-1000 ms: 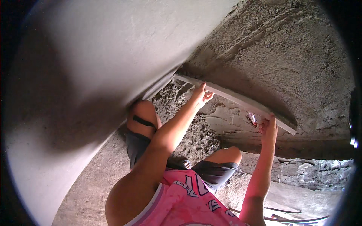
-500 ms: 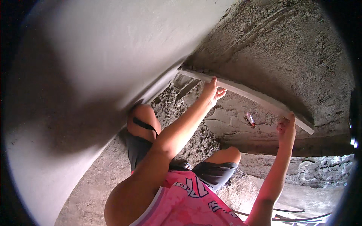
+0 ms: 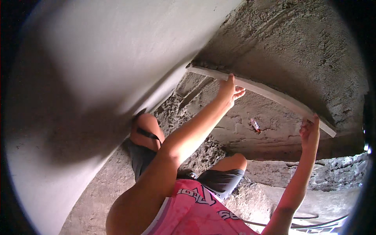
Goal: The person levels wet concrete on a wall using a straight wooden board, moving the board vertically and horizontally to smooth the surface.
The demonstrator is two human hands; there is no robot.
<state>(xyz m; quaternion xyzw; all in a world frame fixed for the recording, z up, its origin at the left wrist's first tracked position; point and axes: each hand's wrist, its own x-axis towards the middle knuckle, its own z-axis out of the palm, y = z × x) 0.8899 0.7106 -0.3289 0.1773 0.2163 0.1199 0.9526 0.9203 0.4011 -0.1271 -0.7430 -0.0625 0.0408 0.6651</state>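
A long, pale screed bar (image 3: 274, 95) lies across the damp grey mortar (image 3: 290, 51), its left end close to the smooth wall. My left hand (image 3: 231, 92) grips the bar left of its middle, thumb over the upper edge and some fingers spread on the near side. Close to the bar's right end, my right hand (image 3: 310, 131) is closed around it, with the thumb on top. A thin ridge of loose mortar shows along the bar's far edge near the wall.
A smooth light wall (image 3: 117, 51) rises on the left, near my bent knee. Just this side of the bar lies a small shiny wrapper-like item (image 3: 255, 125). Rough rubble (image 3: 172, 109) borders the mortar. Dark cables (image 3: 301, 226) run at the lower right.
Both hands have moved the bar to the right and slightly away from me over the mortar. My grip on it is the same.
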